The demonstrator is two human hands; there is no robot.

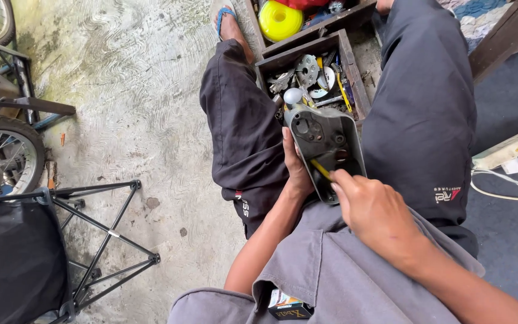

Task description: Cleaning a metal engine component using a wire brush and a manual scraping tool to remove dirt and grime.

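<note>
Head view, looking down at lap. Small box (287, 308) tucked in grey shirt pocket, nearest. Right hand (372, 211) fingers pinched together on yellow-handled tool (321, 170), tip pressed into dark grey metal housing (325, 143). Left hand (297, 171) clamped on housing's left edge, holding it upright between knees, above lap. Beyond housing, wooden tool tray (348, 65) on floor, filled with metal parts. Farther, yellow reel (279, 20). Left: bicycle wheel (4, 157), black folding frame (106, 231).
</note>
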